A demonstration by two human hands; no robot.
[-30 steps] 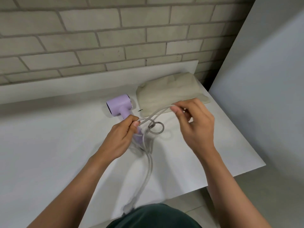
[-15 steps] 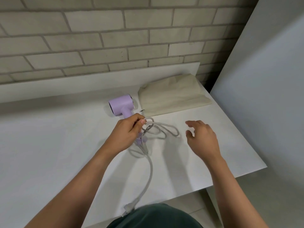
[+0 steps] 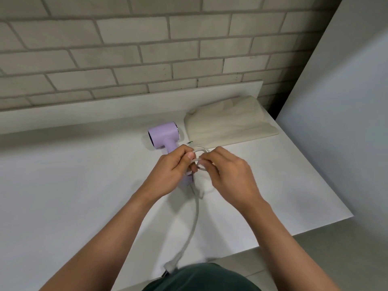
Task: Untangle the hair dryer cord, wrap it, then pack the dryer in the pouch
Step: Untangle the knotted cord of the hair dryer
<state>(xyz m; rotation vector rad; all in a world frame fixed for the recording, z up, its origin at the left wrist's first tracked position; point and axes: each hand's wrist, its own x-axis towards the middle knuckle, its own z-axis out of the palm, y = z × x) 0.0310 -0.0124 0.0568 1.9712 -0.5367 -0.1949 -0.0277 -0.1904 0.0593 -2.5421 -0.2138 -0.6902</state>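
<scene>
A lilac hair dryer (image 3: 163, 134) lies on the white table (image 3: 73, 185), its handle pointing toward me and partly hidden under my left hand. Its grey cord (image 3: 194, 223) runs from the handle's end down to the table's near edge, where the plug (image 3: 169, 266) hangs. Above the handle my left hand (image 3: 170, 173) pinches a small loop of the cord. My right hand (image 3: 227, 175) pinches the same loop from the right, fingertips almost meeting the left hand's. A beige fabric pouch (image 3: 228, 122) lies flat behind my right hand, beside the dryer's head.
A grey brick wall (image 3: 147, 49) rises behind the table's raised back ledge (image 3: 126, 106). A pale panel (image 3: 344, 122) stands at the right, close to the table's right edge. Grey floor (image 3: 315, 248) shows beyond the near right corner.
My right hand let go of the cord, dropped open toward the table, then came back and took hold of the loop by my left hand. The loose loop on the table has been gathered up.
</scene>
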